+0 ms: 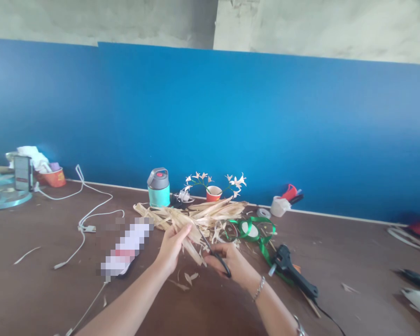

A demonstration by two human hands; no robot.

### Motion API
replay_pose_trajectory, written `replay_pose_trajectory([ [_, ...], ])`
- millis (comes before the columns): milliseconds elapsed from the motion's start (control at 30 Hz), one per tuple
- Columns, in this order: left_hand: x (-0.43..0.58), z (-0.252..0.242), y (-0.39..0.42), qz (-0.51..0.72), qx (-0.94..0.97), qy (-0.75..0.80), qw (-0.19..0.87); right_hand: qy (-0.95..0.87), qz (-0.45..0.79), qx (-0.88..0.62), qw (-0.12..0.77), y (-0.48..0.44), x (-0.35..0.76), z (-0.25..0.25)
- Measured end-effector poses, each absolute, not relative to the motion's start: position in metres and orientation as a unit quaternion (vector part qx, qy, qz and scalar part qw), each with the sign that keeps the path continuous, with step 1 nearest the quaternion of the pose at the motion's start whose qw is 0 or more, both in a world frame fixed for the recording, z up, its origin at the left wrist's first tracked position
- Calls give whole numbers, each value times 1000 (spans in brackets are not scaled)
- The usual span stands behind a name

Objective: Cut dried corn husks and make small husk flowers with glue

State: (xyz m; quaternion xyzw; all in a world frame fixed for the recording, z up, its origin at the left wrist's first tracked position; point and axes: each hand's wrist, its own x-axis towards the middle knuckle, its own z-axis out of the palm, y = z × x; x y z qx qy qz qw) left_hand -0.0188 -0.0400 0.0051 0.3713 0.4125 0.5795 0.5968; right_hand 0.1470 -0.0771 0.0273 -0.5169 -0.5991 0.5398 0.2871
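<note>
My left hand [172, 245] is closed on a pale dried corn husk [194, 252], thumb on top, over the near side of a husk pile [217, 212]. In my right hand [229, 262] is a pair of black-handled scissors [220, 262]. The blades point up and left, against or just beside the held husk; whether they are cutting I cannot tell. Small husk scraps [191, 278] lie on the table below the hands. Behind the pile stands an orange paper cup [213, 194] with white flowers [237, 181] on green stems.
Right of the pile lie green ribbon [264, 247] and a black glue gun [294, 270]. A turquoise flask [158, 193] stands behind. Left are a phone-like blurred object [128, 247] with a cable, and white cords [87, 219]. A white cup of tools [280, 206] stands by the blue partition.
</note>
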Motion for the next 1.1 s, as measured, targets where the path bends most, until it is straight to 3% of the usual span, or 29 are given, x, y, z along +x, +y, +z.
replay_pose_trajectory([
  [1100, -27, 7, -34, 546, 388, 403, 624, -662, 494, -504, 252, -73, 159, 9],
])
